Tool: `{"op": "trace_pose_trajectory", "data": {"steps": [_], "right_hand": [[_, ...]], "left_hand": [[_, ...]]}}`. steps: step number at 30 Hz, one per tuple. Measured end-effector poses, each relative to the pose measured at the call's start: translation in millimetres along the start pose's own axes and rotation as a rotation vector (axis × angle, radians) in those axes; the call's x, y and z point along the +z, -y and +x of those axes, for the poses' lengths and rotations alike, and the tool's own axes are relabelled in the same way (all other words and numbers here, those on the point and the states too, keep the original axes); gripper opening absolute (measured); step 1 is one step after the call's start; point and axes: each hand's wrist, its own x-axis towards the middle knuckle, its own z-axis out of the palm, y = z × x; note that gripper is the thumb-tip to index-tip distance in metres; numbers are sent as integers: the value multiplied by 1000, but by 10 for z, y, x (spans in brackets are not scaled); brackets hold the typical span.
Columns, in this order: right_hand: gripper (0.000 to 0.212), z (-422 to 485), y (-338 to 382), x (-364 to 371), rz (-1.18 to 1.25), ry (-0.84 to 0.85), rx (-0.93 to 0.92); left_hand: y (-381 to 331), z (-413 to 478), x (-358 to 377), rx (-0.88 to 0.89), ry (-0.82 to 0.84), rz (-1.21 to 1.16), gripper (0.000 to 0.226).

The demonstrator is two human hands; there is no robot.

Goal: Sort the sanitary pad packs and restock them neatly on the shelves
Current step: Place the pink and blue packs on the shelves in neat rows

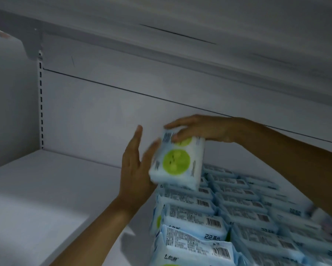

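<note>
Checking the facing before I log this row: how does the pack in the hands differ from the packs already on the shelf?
The held pack sits above the rows, right hand gripping its top, left hand flat against its side; the shelved packs stand pressed together on the shelf. The held pack shows its green-circle face; the shelved packs show barcode edges upward. Both share pale blue-white wrappers.

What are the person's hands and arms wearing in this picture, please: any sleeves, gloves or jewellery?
Nothing is worn that shows. The left hand and the right hand are bare, with no gloves, rings, watch or bracelet visible. No sleeve shows on either side up to the frame edges. No markings can be made out, though the picture is slightly blurred.
</note>
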Motion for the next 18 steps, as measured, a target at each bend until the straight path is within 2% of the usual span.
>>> {"op": "trace_pose_trajectory", "data": {"steps": [1,2,5,7,9,11,14,16,18], "right_hand": [[32,-1,-10,-74,70,-144,-36],[28,-6,-31,-150,158,-289,-68],[27,-3,-218,-245,329,-550,-133],[30,36,-438,-176,236,-632,-182],[33,80,-640,-33,78,-661,-218],[30,124,-838,138,28,-638,-235],[23,197,-1094,389,-21,-625,-213],[20,266,-1254,504,-158,-565,-179],[17,283,-1350,549,-420,-444,-97]], "left_hand": [[96,-43,66,67,-14,93,72],[184,-79,138,1,32,92,78],[143,-128,228,-495,282,-278,67],[190,-116,413,-838,447,-653,52],[327,-143,598,-1023,493,-862,69],[403,-157,697,-1075,532,-917,74],[528,-147,702,-1137,485,-914,77],[623,-142,713,-1118,473,-881,84],[531,-172,615,-1038,464,-844,64]]}}
